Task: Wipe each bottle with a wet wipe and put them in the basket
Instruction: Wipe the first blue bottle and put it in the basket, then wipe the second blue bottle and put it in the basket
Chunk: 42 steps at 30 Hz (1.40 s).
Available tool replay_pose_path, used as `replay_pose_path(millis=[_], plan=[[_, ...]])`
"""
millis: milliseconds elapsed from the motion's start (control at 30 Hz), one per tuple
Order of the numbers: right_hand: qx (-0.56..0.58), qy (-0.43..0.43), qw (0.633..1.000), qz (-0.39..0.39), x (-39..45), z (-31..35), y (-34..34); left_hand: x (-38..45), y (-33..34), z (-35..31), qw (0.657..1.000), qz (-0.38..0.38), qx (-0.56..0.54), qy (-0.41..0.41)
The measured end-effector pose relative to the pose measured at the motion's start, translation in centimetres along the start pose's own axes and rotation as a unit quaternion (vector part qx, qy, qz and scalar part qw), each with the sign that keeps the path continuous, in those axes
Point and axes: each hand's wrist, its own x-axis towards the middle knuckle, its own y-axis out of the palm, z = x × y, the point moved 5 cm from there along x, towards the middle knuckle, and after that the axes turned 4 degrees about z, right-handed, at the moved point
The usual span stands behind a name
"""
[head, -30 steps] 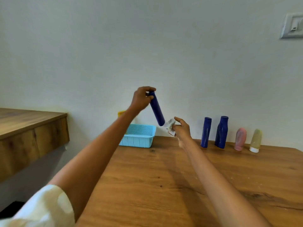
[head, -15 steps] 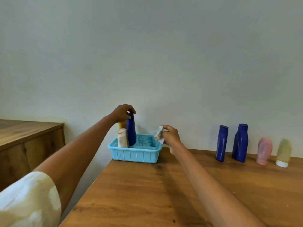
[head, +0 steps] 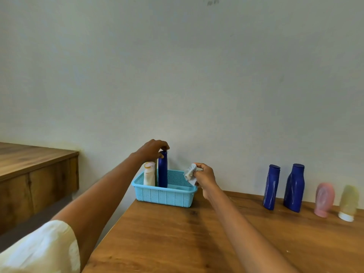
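A light blue basket (head: pixel 167 197) sits at the table's far left corner. Inside it a tall dark blue bottle (head: pixel 162 172) stands upright, and my left hand (head: pixel 151 150) grips its top. A cream bottle (head: pixel 149 174) stands beside it in the basket. My right hand (head: pixel 204 178) holds a crumpled white wet wipe (head: pixel 190 174) just over the basket's right rim. Along the wall to the right stand two dark blue bottles (head: pixel 271 187) (head: pixel 294 187), a pink bottle (head: pixel 324 200) and a pale yellow-green bottle (head: pixel 348 202) on its white cap.
The wooden table (head: pixel 177 239) runs up to a plain wall. A separate wooden counter (head: pixel 29 170) stands to the left across a gap. My left arm has a cream sleeve (head: pixel 39 251) at the bottom left.
My left hand carried the dark blue bottle from mid-air down into the basket, where it now stands upright. My right hand kept the wipe and stayed beside the basket.
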Motion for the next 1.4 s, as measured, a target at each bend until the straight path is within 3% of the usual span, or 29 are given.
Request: replay_pose_path(millis=[200,400,700,1100,1233,1400], plan=[[-0.005,0.006,1.0,-0.002,-0.4,0.3,-0.1,-0.1,0.4,-0.4,1.0,0.016,0.022,0.001],[-0.003,0.012,1.0,-0.006,-0.5,0.0,-0.2,-0.1,0.5,-0.5,0.999,-0.042,-0.014,-0.021],[0.0,0.019,1.0,0.004,0.2,-0.1,0.0,0.0,0.2,0.3,0.997,-0.059,-0.025,-0.042],[0.147,0.05,0.988,0.015,-1.7,1.7,-0.3,-0.8,-0.1,-1.2,0.999,-0.026,0.007,-0.022],[0.191,0.04,0.98,-0.029,-3.2,3.3,-1.9,-1.7,0.0,-4.9,0.998,-0.068,-0.017,0.004],[0.198,-0.011,0.97,-0.137,-4.7,4.1,-6.4,-1.8,2.3,-12.7,0.985,-0.101,-0.134,0.045]])
